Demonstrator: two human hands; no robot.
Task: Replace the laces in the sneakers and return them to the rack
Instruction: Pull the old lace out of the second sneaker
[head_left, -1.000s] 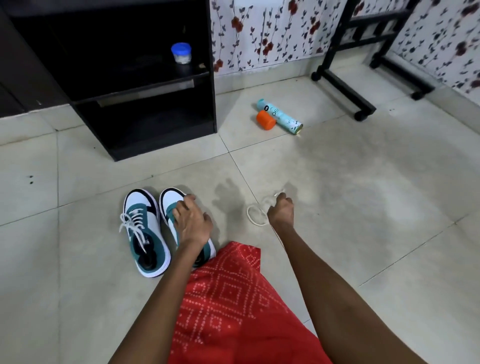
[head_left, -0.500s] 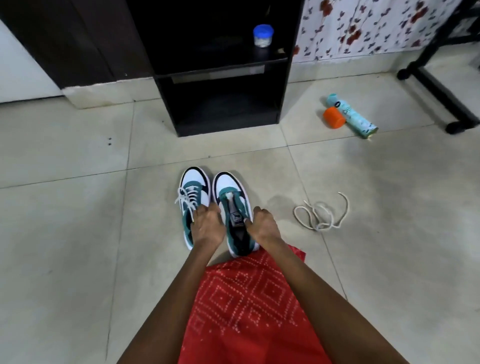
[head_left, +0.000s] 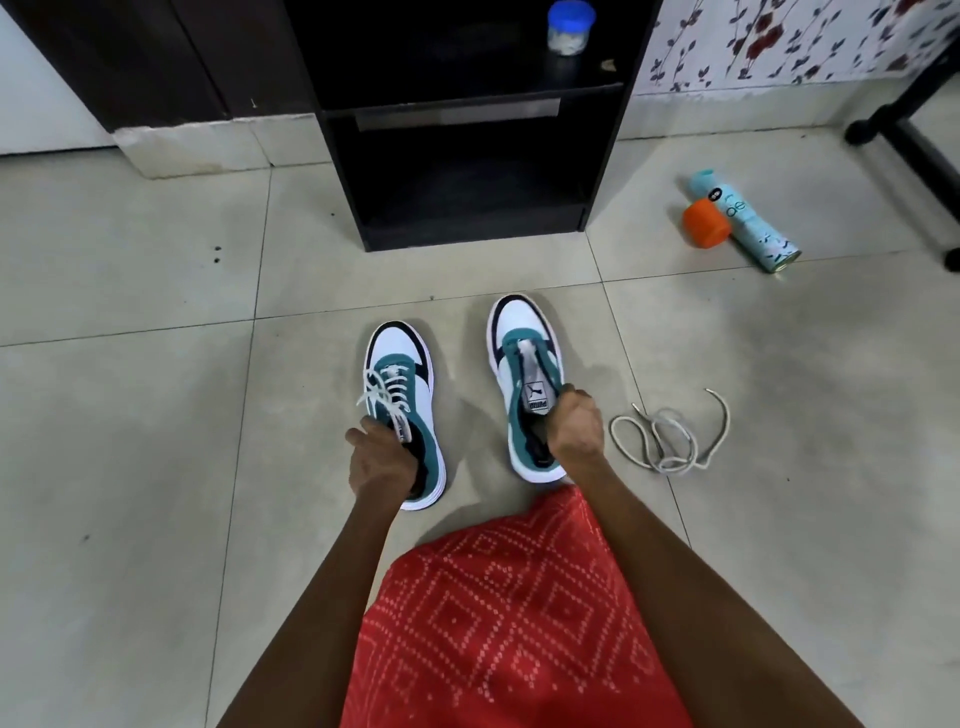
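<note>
sneakers (head_left: 400, 353) are side by side, a little apart, on the tiled floor (head_left: 156, 415). their toes point toward the black rack (head_left: 343, 182), which stands at the wall edge of the floor. the left hand (head_left: 376, 460) is curled around the heel opening of the laced sneaker (head_left: 415, 415). the right hand (head_left: 574, 428) is clamped on the collar of the unlaced sneaker (head_left: 519, 332), whose tongue is bare. i think each hand takes one shoe at the back because the grip is firm there and the toes can go first into the low shelf. whether the soles rest on the floor or are lifted, i cannot tell. the loose lace (head_left: 667, 441) lies in loops just beside the right hand, so one shoe seems not finished. a spray can (head_left: 748, 228) and an orange cap (head_left: 705, 224) lie touching, well apart to the right.
</note>
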